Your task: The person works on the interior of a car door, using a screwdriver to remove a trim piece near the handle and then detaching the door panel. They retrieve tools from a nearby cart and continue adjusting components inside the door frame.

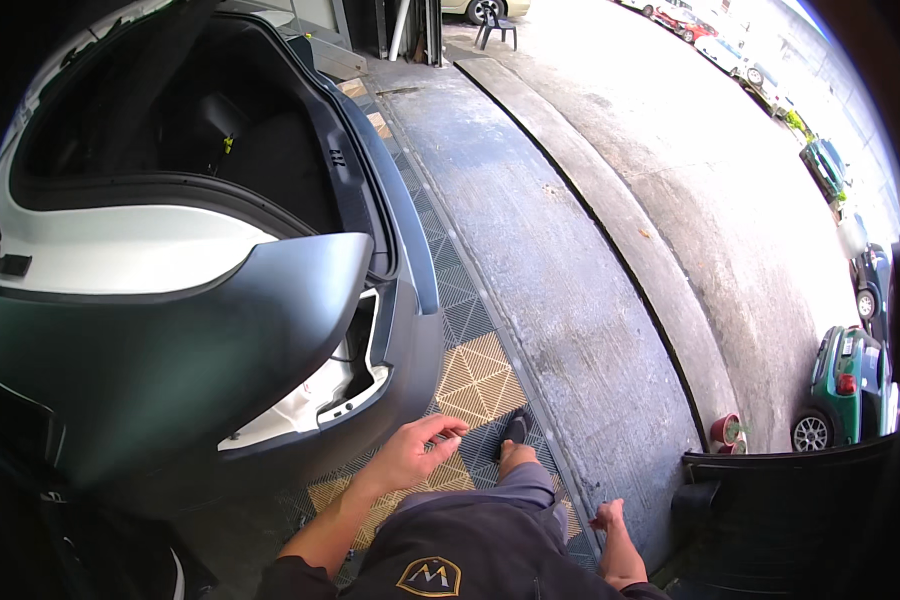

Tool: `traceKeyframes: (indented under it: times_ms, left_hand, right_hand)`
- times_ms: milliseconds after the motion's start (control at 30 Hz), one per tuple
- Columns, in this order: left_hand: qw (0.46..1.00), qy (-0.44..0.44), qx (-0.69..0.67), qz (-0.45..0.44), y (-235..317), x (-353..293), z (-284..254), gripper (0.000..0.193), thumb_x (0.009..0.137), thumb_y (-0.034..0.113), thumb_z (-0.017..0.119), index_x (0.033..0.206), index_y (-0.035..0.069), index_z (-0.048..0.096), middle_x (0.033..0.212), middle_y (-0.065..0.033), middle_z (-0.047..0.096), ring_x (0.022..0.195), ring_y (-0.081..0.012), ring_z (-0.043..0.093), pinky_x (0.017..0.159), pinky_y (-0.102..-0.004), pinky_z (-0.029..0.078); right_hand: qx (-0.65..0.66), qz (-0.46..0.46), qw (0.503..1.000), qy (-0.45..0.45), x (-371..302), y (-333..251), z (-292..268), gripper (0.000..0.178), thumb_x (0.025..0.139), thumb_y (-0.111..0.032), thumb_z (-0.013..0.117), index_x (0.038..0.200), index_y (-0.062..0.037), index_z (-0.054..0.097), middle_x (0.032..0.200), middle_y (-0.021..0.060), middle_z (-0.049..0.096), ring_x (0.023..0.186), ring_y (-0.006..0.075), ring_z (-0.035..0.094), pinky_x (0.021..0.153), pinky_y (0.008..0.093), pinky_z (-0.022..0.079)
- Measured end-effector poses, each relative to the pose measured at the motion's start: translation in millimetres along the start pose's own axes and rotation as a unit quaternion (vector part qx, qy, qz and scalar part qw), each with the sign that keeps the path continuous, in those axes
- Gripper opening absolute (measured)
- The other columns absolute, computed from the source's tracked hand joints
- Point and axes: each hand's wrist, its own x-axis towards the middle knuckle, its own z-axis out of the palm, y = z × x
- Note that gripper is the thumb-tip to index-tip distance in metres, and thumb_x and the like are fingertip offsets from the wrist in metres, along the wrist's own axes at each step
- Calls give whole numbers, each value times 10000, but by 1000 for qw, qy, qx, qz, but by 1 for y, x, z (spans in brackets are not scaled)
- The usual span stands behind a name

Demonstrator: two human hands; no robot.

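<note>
My left hand [422, 452] hovers beside the rear corner of a car, its fingers loosely bent, thumb and forefinger slightly apart, and nothing visible between them. Closest to it is the car's dark grey-blue rear bumper [410, 362], which it does not appear to touch. Above the bumper, a tail-light opening [315, 405] has no lamp in it and bares white metal. My right hand [608, 514] hangs low at my right side, away from the car, with loose fingers and no object visible in it. The car's boot [180, 130] stands open, its inside dark.
Dark and tan floor tiles [478, 378] lie under my feet, bordering a worn blue-grey concrete strip [560, 270]. A dark channel runs along that strip. A red plant pot [727, 430] and a parked green car [842, 390] are at the right; a dark chair [496, 32] stands far off.
</note>
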Motion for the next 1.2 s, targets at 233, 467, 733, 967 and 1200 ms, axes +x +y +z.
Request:
traceKeyframes:
  times_ms: [233,467,733,967,1200]
  left_hand:
    - [985,70,-89,-127,12,147,1,273,963,140,613,1206,17,634,1089,-105,708,972,-176,684,873,-309,530]
    - [934,272,-168,-159,-57,349,-93,294,980,189,626,1198,-8,624,1045,-126,711,953,-189,685,857,-318,532]
    - [846,482,-202,-106,11,540,-344,237,959,35,580,1188,-17,607,1112,-99,679,1061,-149,630,957,-281,480]
    - [860,372,225,268,141,754,-617,240,888,-11,581,1118,32,635,1046,-146,690,857,-211,701,725,-324,548]
    - [829,337,141,424,177,1028,-818,288,866,50,646,1151,80,611,1040,-102,679,846,-212,677,663,-303,520]
  right_hand:
    - [-348,-457,776,-260,-229,-583,333,653,802,-27,496,1434,11,336,985,284,685,672,323,737,524,412,609]
    - [-133,-684,592,-406,-358,-865,580,630,838,0,491,1453,-1,355,906,226,695,585,297,701,514,394,593]
    - [-490,-215,827,-174,-142,-997,602,219,960,-54,424,1139,62,473,816,262,694,669,394,728,459,479,598]
    - [-412,-16,902,-127,-3,-1193,596,170,1014,-107,396,1023,36,490,815,286,666,661,454,709,466,539,578]
    - [-316,-255,889,-211,-152,-1432,888,238,976,-84,448,1163,33,539,895,219,637,722,384,721,464,467,578]
